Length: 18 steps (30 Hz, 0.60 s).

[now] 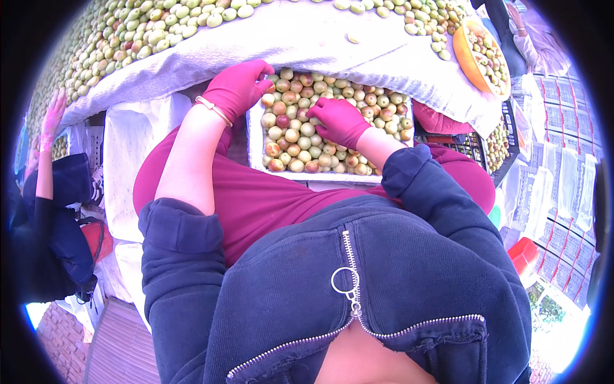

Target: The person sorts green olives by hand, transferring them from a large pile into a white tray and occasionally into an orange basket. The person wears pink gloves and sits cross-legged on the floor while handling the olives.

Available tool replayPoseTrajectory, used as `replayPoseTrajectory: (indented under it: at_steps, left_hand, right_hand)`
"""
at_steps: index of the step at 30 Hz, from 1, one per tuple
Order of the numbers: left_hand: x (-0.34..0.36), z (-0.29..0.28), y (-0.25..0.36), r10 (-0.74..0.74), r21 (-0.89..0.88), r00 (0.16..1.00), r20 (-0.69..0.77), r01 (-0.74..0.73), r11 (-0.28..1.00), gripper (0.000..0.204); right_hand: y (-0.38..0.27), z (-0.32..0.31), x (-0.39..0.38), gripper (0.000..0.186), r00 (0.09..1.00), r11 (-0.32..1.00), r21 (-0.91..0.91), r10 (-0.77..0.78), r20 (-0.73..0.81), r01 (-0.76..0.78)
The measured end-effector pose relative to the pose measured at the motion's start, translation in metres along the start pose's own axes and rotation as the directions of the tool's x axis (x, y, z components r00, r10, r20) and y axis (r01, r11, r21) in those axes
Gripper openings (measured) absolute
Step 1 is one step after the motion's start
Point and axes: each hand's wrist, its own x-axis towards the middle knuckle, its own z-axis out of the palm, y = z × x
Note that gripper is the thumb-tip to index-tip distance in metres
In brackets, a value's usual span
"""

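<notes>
A white-rimmed box [256, 150] full of small round fruit [291, 136], yellow-green with red blushes, sits beyond my lap. My left hand [240, 89], pink-gloved, is at the box's upper left corner by the white cloth, fingers bent but apart, nothing visible held. My right hand [339, 121], also pink-gloved, rests among the fruit, fingers curled; what they hold, if anything, is hidden.
Behind the box a white cloth [384, 51] bears many greenish fruit [160, 25]. An orange basket [462, 54] of fruit stands upper right, above a black crate [511, 128]. Another person's pink-gloved hand [52, 112] shows at left; someone else [531, 38] is partly visible at right.
</notes>
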Motion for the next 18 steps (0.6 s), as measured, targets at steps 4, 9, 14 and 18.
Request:
replayPoseTrajectory:
  at_steps: [4, 9, 14, 18]
  left_hand:
    - [-0.0014, -0.0005, 0.0012, 0.024, -0.021, 1.0, -0.018, -0.025, 0.999, 0.027]
    - [-0.0044, 0.0, 0.0003, 0.008, -0.004, 1.0, -0.021, -0.008, 1.0, 0.027]
    - [-0.0014, 0.0014, 0.0017, 0.024, -0.009, 1.0, -0.014, -0.024, 1.0, 0.027]
    - [-0.002, -0.0001, 0.0034, 0.019, -0.005, 1.0, -0.015, -0.019, 1.0, 0.027]
  right_hand:
    - [-0.0011, 0.0053, 0.0043, 0.026, 1.0, 0.997, -0.081, 0.003, -0.002, -0.003]
    - [0.0, 0.0036, -0.0005, 0.029, 0.998, 0.998, -0.046, 0.034, -0.043, -0.036]
    - [0.0013, 0.0028, 0.0015, 0.031, 0.999, 0.994, -0.11, 0.02, -0.036, -0.024]
    - [0.004, 0.0026, 0.0024, 0.031, 0.993, 0.993, 0.011, 0.114, -0.019, -0.113]
